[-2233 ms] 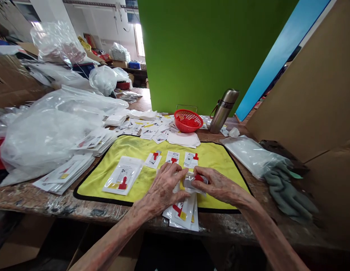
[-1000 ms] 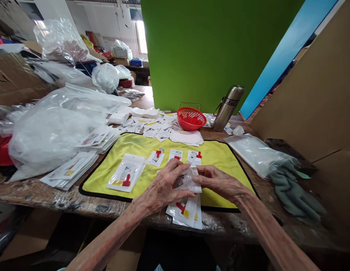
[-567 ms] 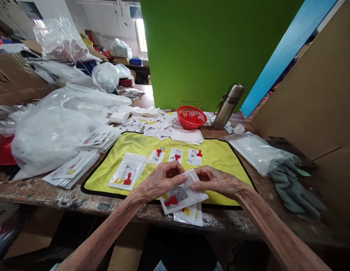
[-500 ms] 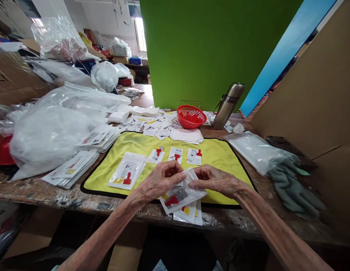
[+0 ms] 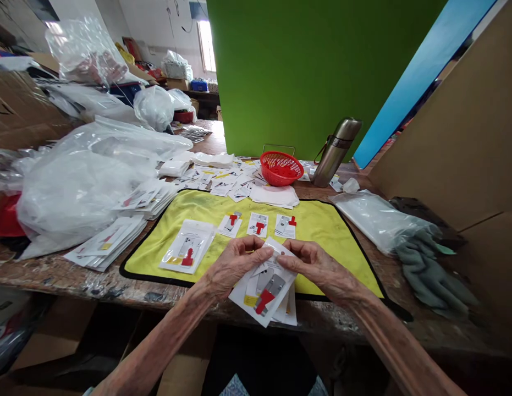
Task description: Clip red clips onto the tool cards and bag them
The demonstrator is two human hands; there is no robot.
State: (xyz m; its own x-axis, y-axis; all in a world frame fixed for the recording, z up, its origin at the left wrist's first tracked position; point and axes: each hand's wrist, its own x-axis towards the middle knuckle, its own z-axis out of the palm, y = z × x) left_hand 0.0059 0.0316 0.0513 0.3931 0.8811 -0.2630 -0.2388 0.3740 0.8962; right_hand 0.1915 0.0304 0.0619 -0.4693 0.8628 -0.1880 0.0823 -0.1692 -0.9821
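Both hands grip the top edge of a clear-fronted plastic packet (image 5: 256,308) that hangs tilted over the table's front edge. A printed card, a grey piece and a red tab show inside it. My left hand (image 5: 237,264) pinches its upper left part, and my right hand (image 5: 317,267) pinches the upper right, thumb on the front. Behind it, more packets (image 5: 291,312) are partly hidden. Past my fingers lie three small cards with red tabs: a left card (image 5: 227,227), a middle card (image 5: 256,226) and a right card (image 5: 282,227). A filled packet (image 5: 185,247) rests to the left.
A yellow cloth (image 5: 321,220) covers the work area. Beyond it stand a red basket (image 5: 280,177) and a steel flask (image 5: 336,157). Stacked packets (image 5: 111,239) and a big plastic bag (image 5: 82,181) are at left; a plastic sleeve (image 5: 371,217) and grey glove (image 5: 429,272) at right.
The packet in my hands has turned more upright, its printed front now facing me more fully. My hands stay close together in nearly the same place.
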